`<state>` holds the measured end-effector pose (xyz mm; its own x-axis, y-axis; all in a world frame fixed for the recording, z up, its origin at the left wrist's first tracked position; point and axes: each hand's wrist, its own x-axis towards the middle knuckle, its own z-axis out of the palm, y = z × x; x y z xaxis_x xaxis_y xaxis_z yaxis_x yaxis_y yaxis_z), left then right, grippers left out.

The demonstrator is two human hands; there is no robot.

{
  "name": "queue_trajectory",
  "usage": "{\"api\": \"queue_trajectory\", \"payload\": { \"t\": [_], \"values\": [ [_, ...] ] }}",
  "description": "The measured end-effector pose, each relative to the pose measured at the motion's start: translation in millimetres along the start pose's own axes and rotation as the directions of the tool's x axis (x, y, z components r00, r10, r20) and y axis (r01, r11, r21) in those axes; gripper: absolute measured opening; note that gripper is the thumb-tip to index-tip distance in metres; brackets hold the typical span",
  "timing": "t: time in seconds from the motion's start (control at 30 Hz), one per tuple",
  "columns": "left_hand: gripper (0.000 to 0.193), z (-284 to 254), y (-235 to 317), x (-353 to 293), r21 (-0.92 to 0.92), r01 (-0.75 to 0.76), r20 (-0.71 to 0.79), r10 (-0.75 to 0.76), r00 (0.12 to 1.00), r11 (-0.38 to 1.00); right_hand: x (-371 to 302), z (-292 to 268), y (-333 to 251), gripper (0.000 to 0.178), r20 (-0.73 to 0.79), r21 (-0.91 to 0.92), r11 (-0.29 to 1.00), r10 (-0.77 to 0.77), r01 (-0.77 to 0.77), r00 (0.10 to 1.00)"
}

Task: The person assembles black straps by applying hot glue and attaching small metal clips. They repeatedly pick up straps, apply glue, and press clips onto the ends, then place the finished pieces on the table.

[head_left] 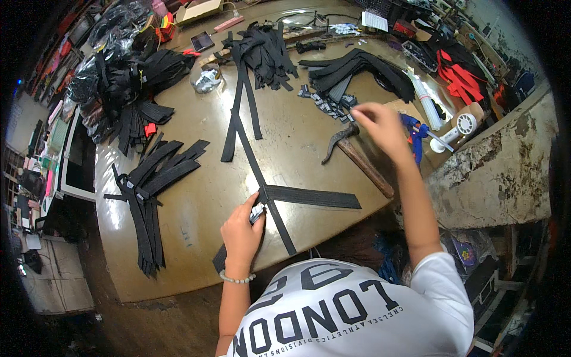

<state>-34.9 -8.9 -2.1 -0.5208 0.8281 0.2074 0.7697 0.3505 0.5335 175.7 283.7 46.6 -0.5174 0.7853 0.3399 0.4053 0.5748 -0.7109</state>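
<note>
My left hand [242, 235] is closed near the table's front edge. Its fingertips press on the black webbing strap [312, 197] where that strap crosses a narrower black strap [279, 229]. A small grey-and-white label [257, 212] shows between its thumb and fingers. Out to the right, my right hand [383, 131] hovers beside a pile of small grey-and-white labels [333, 106]. Its thumb and fingertips come together in a pinch, and whatever may be between them is too small to make out. Below it lies a hammer [366, 163] with a wooden handle and a curved metal head.
Bundled black straps lie at left [151, 196], at the back [264, 56] and at back right [363, 68]. A blue glue gun [416, 137], clear sticks [425, 98] and a white spool [466, 124] crowd the right edge. A phone [202, 41] lies far back.
</note>
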Motion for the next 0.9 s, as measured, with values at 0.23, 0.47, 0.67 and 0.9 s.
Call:
{"api": "queue_trajectory", "payload": {
  "t": [0.23, 0.47, 0.67, 0.9],
  "values": [
    [0.04, -3, 1, -2, -0.061, -0.032, -0.038, 0.03, 0.999, 0.998, 81, 81, 34, 0.025, 0.129, -0.455, 0.89, 0.112, -0.042, 0.985],
    [0.041, -3, -5, -14, -0.037, -0.008, 0.009, 0.009, 1.0, 0.999, 49, 54, 0, 0.018, -0.045, -0.49, 0.868, -0.121, 0.084, 0.992],
    [0.045, -3, 4, -27, -0.03, 0.01, 0.038, -0.009, 0.999, 1.0, -41, 36, -76, 0.018, 0.204, 0.121, 0.988, -0.117, 0.094, 0.972],
    [0.043, -2, 7, -31, -0.063, -0.038, -0.072, 0.034, 0.997, 0.997, -109, 98, -99, 0.022, 0.504, 0.382, 0.881, 0.053, -0.277, 0.862]
  ]
}}
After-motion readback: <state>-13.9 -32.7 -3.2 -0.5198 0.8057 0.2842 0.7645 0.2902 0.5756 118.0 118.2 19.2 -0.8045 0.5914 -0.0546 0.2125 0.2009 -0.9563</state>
